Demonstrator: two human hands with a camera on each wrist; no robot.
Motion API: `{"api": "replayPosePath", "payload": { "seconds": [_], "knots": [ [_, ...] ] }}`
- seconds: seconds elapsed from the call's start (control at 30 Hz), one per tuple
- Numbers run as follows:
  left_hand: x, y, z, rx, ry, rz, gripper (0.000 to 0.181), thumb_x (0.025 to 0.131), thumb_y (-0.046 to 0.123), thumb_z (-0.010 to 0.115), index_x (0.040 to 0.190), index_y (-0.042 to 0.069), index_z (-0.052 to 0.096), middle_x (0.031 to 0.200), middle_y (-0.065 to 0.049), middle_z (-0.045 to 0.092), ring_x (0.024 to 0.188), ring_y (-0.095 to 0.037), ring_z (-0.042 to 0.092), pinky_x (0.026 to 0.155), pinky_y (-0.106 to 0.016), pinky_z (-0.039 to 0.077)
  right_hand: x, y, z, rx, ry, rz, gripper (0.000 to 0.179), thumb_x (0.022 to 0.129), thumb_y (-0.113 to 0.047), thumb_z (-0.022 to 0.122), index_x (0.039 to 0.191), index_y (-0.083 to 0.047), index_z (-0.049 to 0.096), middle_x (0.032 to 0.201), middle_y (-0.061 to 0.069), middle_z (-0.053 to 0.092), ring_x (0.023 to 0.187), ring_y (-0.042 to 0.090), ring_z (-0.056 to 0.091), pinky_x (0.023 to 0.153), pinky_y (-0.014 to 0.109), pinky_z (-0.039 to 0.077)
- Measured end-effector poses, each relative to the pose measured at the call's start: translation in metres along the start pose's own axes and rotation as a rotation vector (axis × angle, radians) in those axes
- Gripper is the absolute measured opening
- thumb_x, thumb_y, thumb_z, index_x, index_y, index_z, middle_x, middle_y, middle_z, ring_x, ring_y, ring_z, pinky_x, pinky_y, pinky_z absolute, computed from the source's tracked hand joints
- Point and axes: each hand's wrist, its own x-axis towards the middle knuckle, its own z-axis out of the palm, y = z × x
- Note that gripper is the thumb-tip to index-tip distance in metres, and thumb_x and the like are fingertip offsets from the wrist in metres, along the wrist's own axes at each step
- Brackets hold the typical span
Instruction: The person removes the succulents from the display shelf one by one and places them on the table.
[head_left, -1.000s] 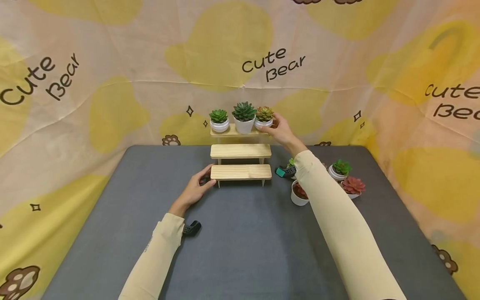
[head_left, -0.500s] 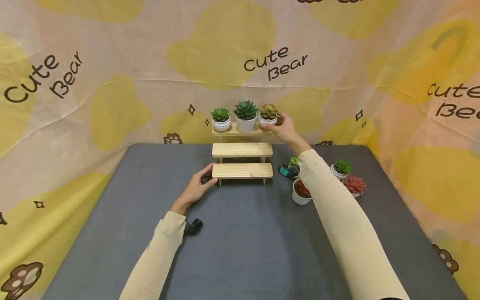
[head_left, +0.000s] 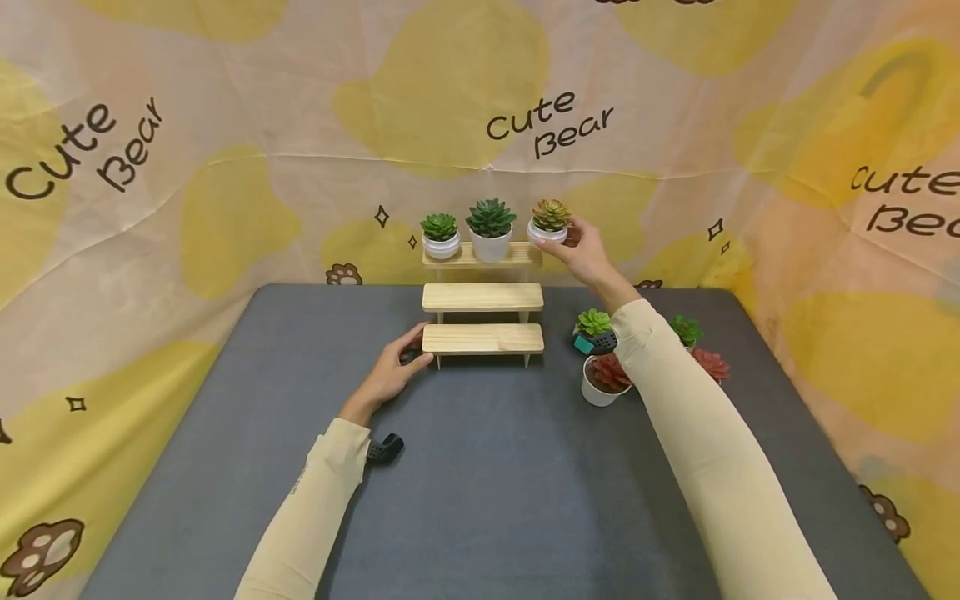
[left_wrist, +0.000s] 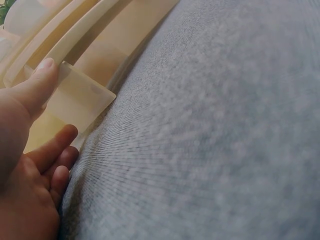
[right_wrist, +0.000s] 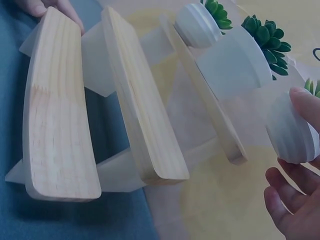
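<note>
My right hand pinches the white pot of a yellow-green, red-tinged succulent. In the right wrist view this pot is off the shelf, beyond the right end of the top step. My left hand grips the left end of the lowest step of a three-tier wooden stand. The left wrist view shows the thumb on the step's end and the fingers by its translucent support. On the top step are a small green succulent and a larger dark green one, both in white pots.
Right of the stand, several potted succulents stand on the grey table: a light green one, a dark red one, a green one and a pinkish-red one, partly behind the right sleeve. A patterned cloth hangs behind.
My right hand has lifted the yellow-green succulent off the top step and carried it to the right, away from the larger plant. The left hand has stayed on the stand.
</note>
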Motion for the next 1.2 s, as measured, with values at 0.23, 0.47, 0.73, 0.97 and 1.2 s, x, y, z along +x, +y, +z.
{"api": "replayPosePath", "payload": {
  "seconds": [0.23,0.47,0.73,0.97,1.2],
  "knots": [
    [0.000,0.001,-0.001,-0.003,0.000,-0.002,0.061,0.101,0.010,0.061,0.155,-0.003,0.035,0.145,-0.031,0.051,0.133,-0.047,0.047,0.099,-0.054,0.035,-0.006,-0.002,-0.009,-0.011,-0.009,0.010,0.063,0.096,-0.016,0.069,0.152,-0.003,0.042,0.144,0.024,0.054,0.118,0.022,0.059,0.094,0.025,0.048],
    [0.000,0.001,0.000,0.005,0.002,-0.002,0.061,0.101,0.011,0.061,0.156,-0.001,0.035,0.146,-0.030,0.052,0.133,-0.046,0.048,0.100,-0.053,0.036,-0.011,-0.004,-0.016,0.012,0.003,-0.026,0.060,0.095,-0.011,0.069,0.148,-0.001,0.045,0.137,0.023,0.057,0.105,0.011,0.063,0.086,0.017,0.050],
    [0.001,-0.003,-0.001,0.002,0.006,-0.002,0.062,0.101,0.010,0.061,0.155,-0.003,0.035,0.145,-0.030,0.052,0.131,-0.045,0.049,0.097,-0.049,0.036,-0.020,-0.006,-0.019,-0.007,-0.026,-0.069,0.060,0.094,-0.008,0.069,0.147,0.004,0.044,0.128,0.019,0.059,0.091,-0.001,0.063,0.081,0.013,0.050],
    [-0.002,-0.001,-0.001,0.007,0.004,-0.021,0.062,0.101,0.011,0.061,0.156,0.001,0.035,0.145,-0.030,0.052,0.132,-0.045,0.048,0.100,-0.052,0.036,-0.033,-0.010,-0.021,-0.018,-0.068,-0.075,0.062,0.093,-0.006,0.070,0.148,0.002,0.043,0.133,0.023,0.058,0.095,-0.003,0.063,0.081,0.013,0.051],
    [0.002,-0.007,0.001,0.008,0.008,-0.014,0.061,0.101,0.011,0.061,0.156,-0.001,0.035,0.145,-0.030,0.052,0.133,-0.046,0.047,0.101,-0.055,0.035,-0.046,-0.008,-0.023,0.020,-0.102,-0.070,0.060,0.093,-0.003,0.068,0.148,0.002,0.043,0.133,0.021,0.057,0.099,-0.001,0.064,0.083,0.014,0.052]
  ]
}}
